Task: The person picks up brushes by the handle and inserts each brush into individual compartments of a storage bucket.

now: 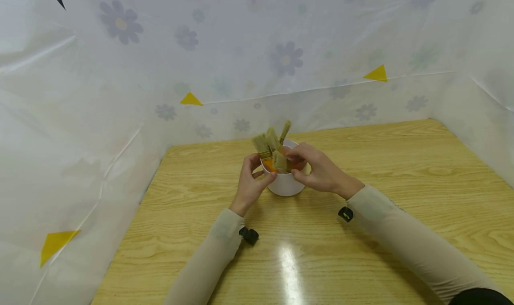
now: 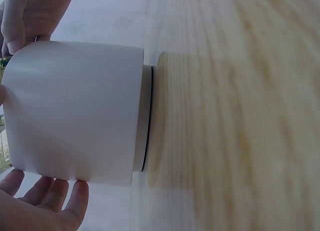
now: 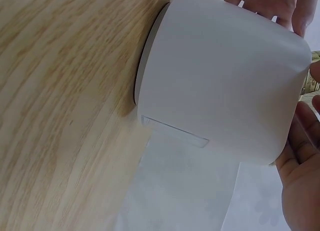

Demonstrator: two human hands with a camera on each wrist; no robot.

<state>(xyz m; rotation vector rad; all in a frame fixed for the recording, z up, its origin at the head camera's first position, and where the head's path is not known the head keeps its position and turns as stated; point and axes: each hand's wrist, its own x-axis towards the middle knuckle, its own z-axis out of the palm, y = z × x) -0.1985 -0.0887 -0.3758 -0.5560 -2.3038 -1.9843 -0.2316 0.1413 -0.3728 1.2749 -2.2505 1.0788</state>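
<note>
A white round container point(image 1: 286, 185) stands on the table with several bristle brushes point(image 1: 272, 139) in it, bristles up and leaning different ways. Orange shows inside, among the brushes. My left hand point(image 1: 250, 185) holds the container's left side, thumb at the near rim and fingers spread along its far wall. At the right side, my right hand point(image 1: 317, 167) grips by the rim, with thumb in front and index finger reaching over behind. In the right wrist view, the right fingers point(image 3: 295, 153) curl behind the wall of the container point(image 3: 220, 76). The brush handles are hidden inside.
The wood-grain table point(image 1: 192, 198) runs back to a pale flowered plastic sheet point(image 1: 241, 50), and more sheeting hangs at both sides. Yellow triangular patches point(image 1: 191, 99) are stuck on it. A black wrist camera point(image 1: 250, 236) sits at the left sleeve.
</note>
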